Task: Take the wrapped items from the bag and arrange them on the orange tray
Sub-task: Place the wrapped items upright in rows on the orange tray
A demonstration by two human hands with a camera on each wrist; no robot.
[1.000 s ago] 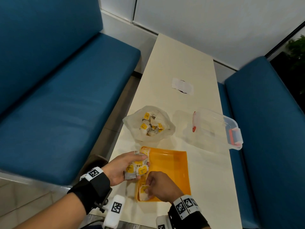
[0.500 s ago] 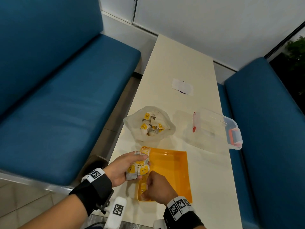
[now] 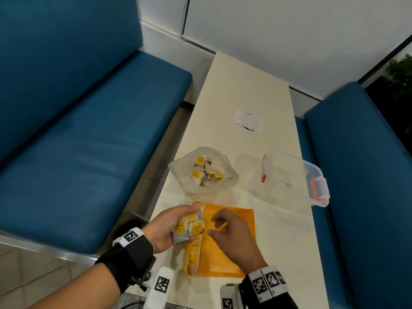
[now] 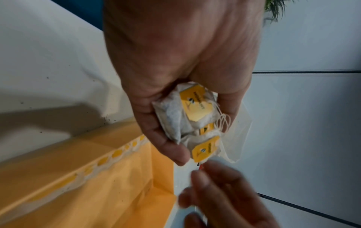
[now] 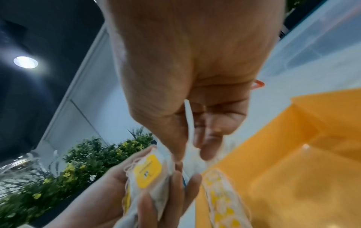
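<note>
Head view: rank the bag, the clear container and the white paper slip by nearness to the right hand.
From the right hand:
1. Bag, just beyond the orange tray, left side.
2. Clear container, far right.
3. White paper slip, farthest up the table.

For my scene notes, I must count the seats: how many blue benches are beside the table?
2. One blue bench runs along the table's left side, the other along its right; none seems hidden.

Your cream tabletop runs long and narrow between two blue benches. On it, nearest you, sits the orange tray; just beyond it the open plastic bag, to its right a clear container with red clasps, and farther off a white slip.
</note>
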